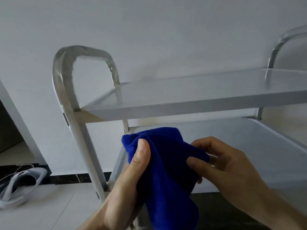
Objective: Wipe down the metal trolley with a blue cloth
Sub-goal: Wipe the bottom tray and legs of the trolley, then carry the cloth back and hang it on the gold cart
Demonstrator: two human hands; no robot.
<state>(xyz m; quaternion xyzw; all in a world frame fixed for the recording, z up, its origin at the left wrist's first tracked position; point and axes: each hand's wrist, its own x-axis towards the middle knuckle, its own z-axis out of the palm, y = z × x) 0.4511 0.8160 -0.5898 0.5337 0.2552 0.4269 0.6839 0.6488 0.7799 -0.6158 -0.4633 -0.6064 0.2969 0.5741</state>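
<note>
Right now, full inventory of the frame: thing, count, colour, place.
metal trolley: 1, silver-grey, centre to right.
top shelf: 1, grey, upper tier.
lower shelf: 1, grey, below it.
looped handles: 2, shiny metal, left end and far right.
blue cloth: 1, bunched, in front of lower shelf.
white object: 1, floor, far left.
left hand: grip on cloth.
right hand: grip on cloth.

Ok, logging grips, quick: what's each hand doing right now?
Left hand: closed on the blue cloth.
Right hand: fingers pinching the same cloth.
</note>
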